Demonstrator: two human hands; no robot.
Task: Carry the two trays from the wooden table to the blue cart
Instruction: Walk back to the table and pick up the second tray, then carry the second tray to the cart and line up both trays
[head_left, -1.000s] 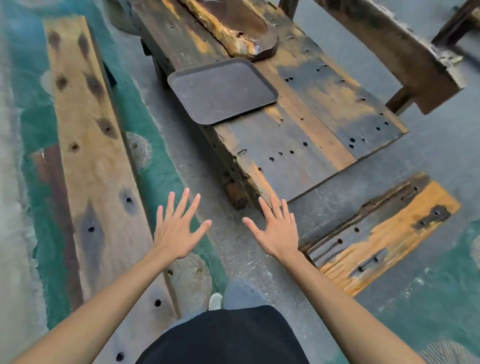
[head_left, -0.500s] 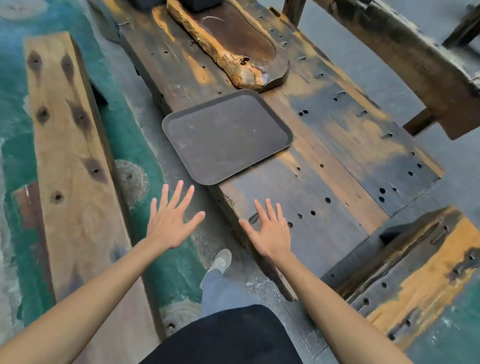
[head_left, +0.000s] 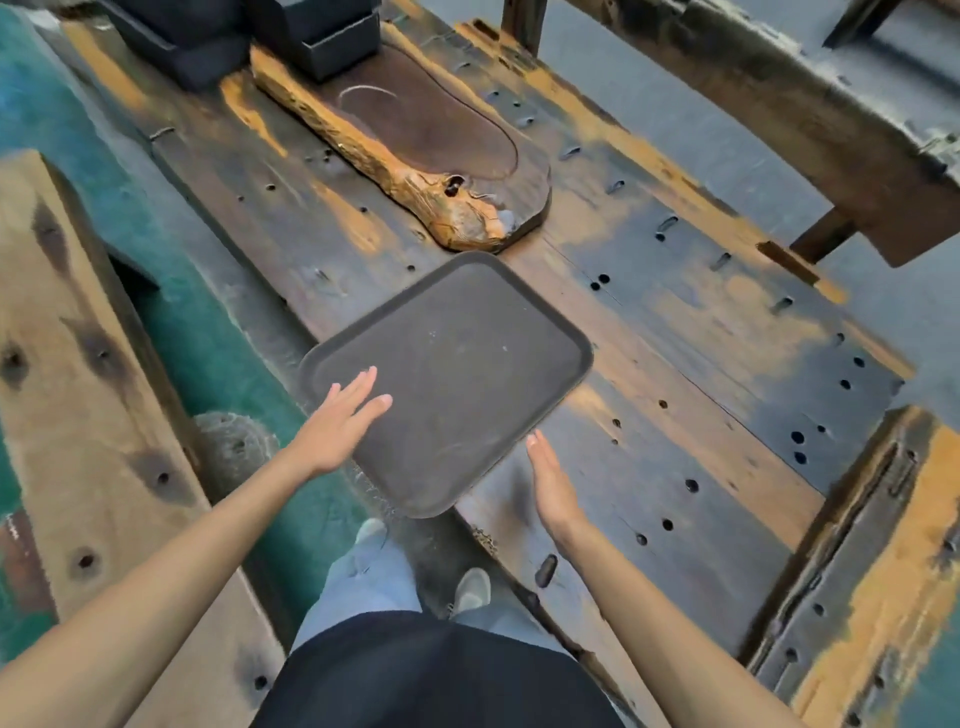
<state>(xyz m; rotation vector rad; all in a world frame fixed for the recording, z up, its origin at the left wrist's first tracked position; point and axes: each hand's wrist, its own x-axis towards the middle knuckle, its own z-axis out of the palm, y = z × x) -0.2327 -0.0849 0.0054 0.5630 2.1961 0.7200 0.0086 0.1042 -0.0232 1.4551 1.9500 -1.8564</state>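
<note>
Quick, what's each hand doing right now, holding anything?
Left hand: open and flat over the near-left edge of the dark tray, holding nothing.
Right hand: open, edge-on beside the tray's near-right edge, holding nothing.

The worktop (head_left: 675, 322) is dark, worn wood with orange patches and many drilled holes. A dark tray (head_left: 467, 374) lies flat on it, one corner overhanging the near edge. Just beyond the tray lies a carved slab (head_left: 431, 150); beyond the slab stand two black boxes (head_left: 260, 36).
</note>
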